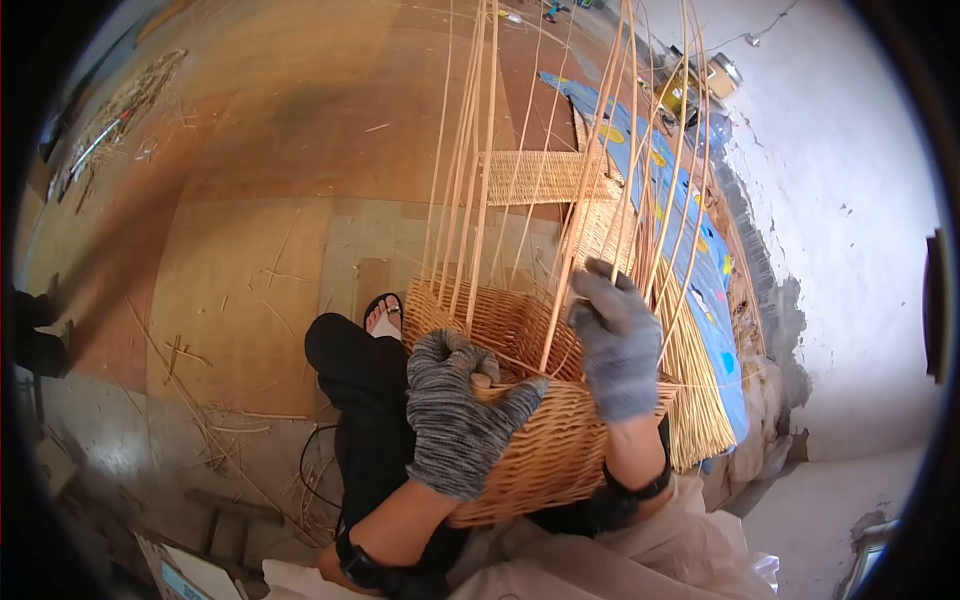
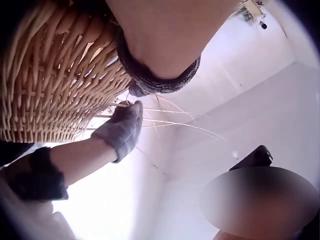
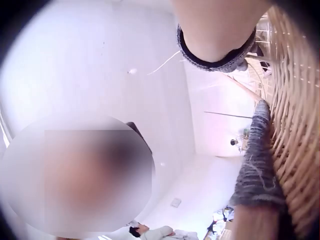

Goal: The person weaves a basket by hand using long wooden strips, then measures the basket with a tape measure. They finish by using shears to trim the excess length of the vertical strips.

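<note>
A half-woven wicker basket (image 1: 540,440) rests on the seated person's lap, its tall uprights (image 1: 470,180) fanning loosely above the finished wall. The left hand (image 1: 455,420), in a grey knit glove, curls its fingers over the near rim with the thumb pressed along the top weave, clamped on the basket. The right hand (image 1: 618,345), gloved too, reaches among the uprights at the far rim, its fingers bent round one or more canes there. To do this well, I judge the left hand should brace the rim so the wall cannot twist while the right bends each cane low and snug against the weave without kinking it. Below lies a bare plywood floor (image 1: 240,290) littered with cane offcuts (image 1: 200,410); a blue patterned mat (image 1: 690,240) and bundled reeds (image 1: 700,400) line the flaking white wall (image 1: 850,220).
</note>
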Motion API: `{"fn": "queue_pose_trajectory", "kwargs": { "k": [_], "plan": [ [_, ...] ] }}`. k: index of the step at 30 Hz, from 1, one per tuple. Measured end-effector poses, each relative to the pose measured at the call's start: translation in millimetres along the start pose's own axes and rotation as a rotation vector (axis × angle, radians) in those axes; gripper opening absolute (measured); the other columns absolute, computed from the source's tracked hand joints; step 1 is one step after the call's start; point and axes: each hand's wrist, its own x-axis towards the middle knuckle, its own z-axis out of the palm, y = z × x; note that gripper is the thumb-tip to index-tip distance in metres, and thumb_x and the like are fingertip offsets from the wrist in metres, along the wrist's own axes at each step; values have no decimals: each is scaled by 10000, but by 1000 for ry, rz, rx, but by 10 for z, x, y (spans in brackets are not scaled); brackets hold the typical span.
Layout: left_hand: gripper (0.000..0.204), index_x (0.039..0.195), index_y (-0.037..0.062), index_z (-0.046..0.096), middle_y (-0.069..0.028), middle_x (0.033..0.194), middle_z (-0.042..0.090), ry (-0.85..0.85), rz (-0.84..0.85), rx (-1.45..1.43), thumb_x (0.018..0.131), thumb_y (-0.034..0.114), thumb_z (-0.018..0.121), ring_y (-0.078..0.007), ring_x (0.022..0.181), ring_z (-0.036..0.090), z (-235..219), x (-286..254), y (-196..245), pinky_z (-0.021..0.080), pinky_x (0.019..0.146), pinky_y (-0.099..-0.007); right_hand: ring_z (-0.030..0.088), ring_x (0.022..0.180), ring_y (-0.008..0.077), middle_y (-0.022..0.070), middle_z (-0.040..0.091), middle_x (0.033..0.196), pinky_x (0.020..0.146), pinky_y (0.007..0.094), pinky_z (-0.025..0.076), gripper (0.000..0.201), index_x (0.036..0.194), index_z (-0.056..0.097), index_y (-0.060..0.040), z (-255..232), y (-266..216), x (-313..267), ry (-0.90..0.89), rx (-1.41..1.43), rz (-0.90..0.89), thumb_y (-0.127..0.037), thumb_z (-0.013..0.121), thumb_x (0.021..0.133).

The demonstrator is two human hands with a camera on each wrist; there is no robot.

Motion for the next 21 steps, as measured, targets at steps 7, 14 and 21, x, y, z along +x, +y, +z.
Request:
{"fn": "queue_pose_trajectory", "kwargs": {
  "k": [7,14,21],
  "plan": [
    [489,995,31,473,-51,913,487,-48,306,587,650,90,814,-140,834,512,-124,-84,4,483,839,-266,602,825,263,127,613,1000,747,339,504,480,1181,570,-92,-497,-179,-574,-139,-224,-90,-166,731,735],
    [693,1230,4,438,-141,1147,500,80,357,505,671,158,818,-223,1090,511,-169,-191,-27,443,944,-332,626,805,241,82,659,911,715,319,508,255,975,640,-65,-287,-470,-412,-96,26,-181,-145,710,743],
    [547,1141,11,520,-120,1062,578,-4,445,423,682,123,797,-210,986,580,-250,-132,-114,477,885,-321,637,798,243,71,665,897,725,328,504,180,923,652,-96,-91,-582,-290,-296,62,-177,-46,635,751]
  ]
}}
